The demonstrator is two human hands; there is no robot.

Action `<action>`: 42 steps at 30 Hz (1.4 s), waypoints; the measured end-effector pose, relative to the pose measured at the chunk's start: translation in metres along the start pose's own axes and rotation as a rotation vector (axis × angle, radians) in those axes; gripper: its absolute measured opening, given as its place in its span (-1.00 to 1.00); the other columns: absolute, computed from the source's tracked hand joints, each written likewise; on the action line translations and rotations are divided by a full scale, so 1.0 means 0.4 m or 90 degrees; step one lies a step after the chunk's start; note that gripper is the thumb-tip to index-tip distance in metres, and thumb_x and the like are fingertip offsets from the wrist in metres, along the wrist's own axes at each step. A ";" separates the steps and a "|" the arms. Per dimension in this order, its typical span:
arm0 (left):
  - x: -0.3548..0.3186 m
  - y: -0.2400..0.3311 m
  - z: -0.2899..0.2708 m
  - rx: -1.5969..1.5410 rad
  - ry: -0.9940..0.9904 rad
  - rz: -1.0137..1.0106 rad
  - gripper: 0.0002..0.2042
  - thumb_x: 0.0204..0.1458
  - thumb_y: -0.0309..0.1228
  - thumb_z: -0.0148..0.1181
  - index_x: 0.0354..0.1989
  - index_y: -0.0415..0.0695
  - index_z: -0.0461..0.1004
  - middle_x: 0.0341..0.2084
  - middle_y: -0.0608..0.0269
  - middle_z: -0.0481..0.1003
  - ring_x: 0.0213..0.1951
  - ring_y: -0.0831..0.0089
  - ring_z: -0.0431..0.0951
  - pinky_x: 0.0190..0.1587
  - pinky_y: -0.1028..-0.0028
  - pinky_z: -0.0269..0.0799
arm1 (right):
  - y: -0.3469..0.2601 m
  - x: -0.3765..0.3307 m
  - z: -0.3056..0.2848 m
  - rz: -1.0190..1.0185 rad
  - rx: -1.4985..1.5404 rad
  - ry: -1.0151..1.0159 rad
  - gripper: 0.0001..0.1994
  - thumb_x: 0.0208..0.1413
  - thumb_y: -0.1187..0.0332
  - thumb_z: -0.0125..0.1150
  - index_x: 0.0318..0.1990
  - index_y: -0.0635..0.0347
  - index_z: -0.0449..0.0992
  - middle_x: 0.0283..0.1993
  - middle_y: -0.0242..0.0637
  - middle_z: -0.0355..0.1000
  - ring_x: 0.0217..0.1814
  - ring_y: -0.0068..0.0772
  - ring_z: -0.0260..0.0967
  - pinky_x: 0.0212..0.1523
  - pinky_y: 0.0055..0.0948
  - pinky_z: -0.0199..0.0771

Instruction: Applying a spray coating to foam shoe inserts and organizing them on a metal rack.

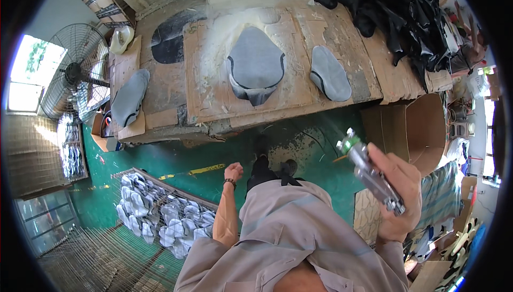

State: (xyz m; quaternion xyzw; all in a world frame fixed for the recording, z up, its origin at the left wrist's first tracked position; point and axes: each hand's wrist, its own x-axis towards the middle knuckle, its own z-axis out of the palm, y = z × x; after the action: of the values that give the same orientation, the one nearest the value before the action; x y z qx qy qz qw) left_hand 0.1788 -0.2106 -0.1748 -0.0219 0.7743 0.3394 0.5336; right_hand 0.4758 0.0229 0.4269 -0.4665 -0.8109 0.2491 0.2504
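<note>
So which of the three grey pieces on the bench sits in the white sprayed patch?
The middle grey piece, the widest, lying on the whitened cardboard. The right grey piece and left grey piece lie on plain brown board.

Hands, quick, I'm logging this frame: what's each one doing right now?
Left hand: closed in a loose fist, holding nothing visible, hanging at the side.
Right hand: closed around a metal spray gun.

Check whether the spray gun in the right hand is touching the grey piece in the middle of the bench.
Apart. The head view shows the spray gun held in the right hand over the green floor, well short of the grey piece on the cardboard-covered bench.
</note>
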 end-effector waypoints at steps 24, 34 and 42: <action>-0.192 1.005 0.133 0.483 0.311 0.973 -0.73 -0.17 -0.43 0.50 -0.23 -0.03 0.66 0.14 0.27 0.50 0.34 0.11 0.33 0.30 0.06 0.27 | 0.182 -0.132 -0.096 0.143 0.093 -0.015 -0.41 -0.14 0.59 0.33 0.19 0.39 0.53 -0.22 -0.03 0.52 -0.28 -0.18 0.49 -0.21 -0.41 0.44; -0.345 1.205 0.200 0.581 0.317 1.048 -0.84 -0.24 -0.44 0.49 -0.43 -0.01 0.64 -0.07 0.30 0.59 0.12 0.19 0.52 0.13 0.10 0.38 | 0.331 -0.347 -0.061 0.151 0.197 0.020 -0.25 -0.28 0.71 0.17 0.27 0.26 0.49 -0.26 -0.03 0.50 -0.31 0.07 0.46 -0.27 -0.32 0.46; -0.621 1.540 0.546 0.545 0.337 1.215 -0.86 -0.15 -0.32 0.45 -0.40 0.01 0.67 -0.13 0.26 0.59 0.00 0.17 0.55 0.02 0.18 0.46 | 0.381 -0.447 -0.021 0.255 0.187 0.105 -0.25 -0.24 0.71 0.27 0.29 0.24 0.47 -0.21 -0.05 0.51 -0.25 0.09 0.47 -0.21 -0.24 0.48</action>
State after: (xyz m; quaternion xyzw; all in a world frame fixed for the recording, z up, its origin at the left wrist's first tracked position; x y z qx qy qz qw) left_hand 0.2187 0.3012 0.3000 0.7065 0.6171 0.3005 -0.1725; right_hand 0.6558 -0.0660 0.3049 -0.5949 -0.6344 0.3698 0.3269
